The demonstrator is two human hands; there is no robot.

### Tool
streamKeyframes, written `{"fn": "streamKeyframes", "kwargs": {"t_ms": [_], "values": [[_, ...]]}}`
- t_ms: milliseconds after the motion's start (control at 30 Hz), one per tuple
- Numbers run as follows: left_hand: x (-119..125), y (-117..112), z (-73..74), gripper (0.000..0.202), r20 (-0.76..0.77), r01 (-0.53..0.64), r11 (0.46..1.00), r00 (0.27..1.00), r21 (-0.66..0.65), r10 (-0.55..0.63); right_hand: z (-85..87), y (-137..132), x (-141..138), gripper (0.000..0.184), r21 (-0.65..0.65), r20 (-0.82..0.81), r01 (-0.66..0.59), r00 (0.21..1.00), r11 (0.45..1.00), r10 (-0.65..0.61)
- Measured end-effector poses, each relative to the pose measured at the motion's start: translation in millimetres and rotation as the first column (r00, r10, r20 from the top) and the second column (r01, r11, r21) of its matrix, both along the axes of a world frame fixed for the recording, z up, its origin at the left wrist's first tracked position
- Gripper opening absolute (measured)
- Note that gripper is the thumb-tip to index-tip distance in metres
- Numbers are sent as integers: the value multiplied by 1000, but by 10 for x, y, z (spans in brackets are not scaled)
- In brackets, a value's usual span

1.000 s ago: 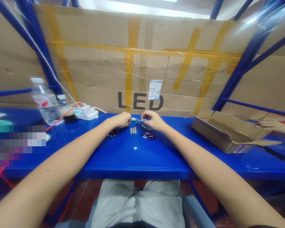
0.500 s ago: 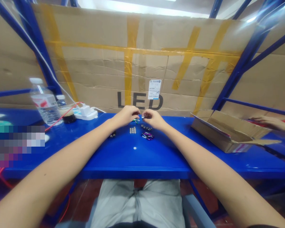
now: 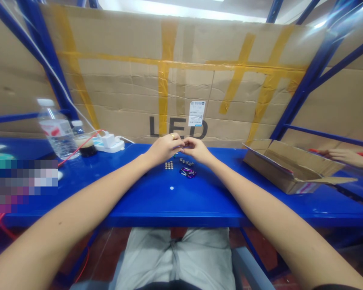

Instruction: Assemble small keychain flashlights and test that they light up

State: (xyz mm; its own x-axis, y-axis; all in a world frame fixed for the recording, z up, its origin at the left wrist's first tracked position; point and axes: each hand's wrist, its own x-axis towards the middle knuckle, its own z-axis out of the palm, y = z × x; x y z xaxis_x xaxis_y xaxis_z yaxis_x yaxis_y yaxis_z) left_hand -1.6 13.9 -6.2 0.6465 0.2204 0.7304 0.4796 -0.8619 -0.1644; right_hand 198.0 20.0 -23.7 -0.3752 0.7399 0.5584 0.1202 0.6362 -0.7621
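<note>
My left hand (image 3: 163, 148) and my right hand (image 3: 196, 149) meet fingertip to fingertip above the blue table (image 3: 175, 201), both pinched around a small item too tiny to name. Just below them lie a cluster of small silver metal pieces (image 3: 169, 165), a row of small dark parts (image 3: 186, 162) and a purple carabiner clip (image 3: 188, 172). A single small white dot (image 3: 172, 188) lies nearer to me on the table.
An open cardboard box (image 3: 290, 165) lies at the right, with another person's hand (image 3: 341, 155) beyond it. At the left stand a water bottle (image 3: 55, 129), a dark-filled cup (image 3: 86, 144) and a white power strip (image 3: 109, 142). A taped cardboard wall marked LED (image 3: 178, 127) closes the back.
Both hands have lifted slightly and closed together. The green carabiner between them a second ago is now hidden by the fingers. The dark parts beside my left wrist are now covered by my forearm.
</note>
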Motion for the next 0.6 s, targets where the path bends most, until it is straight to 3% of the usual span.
{"fn": "streamKeyframes", "kwargs": {"t_ms": [300,600], "values": [[8,14,-14,14,37,22,998,999,-60,-20,5,-25,1,25,-51,-53,-19,998,999,16],[-43,-51,79,14,77,-24,994,996,-107,32,-10,61,50,25,-75,-91,26,995,997,-32]]}}
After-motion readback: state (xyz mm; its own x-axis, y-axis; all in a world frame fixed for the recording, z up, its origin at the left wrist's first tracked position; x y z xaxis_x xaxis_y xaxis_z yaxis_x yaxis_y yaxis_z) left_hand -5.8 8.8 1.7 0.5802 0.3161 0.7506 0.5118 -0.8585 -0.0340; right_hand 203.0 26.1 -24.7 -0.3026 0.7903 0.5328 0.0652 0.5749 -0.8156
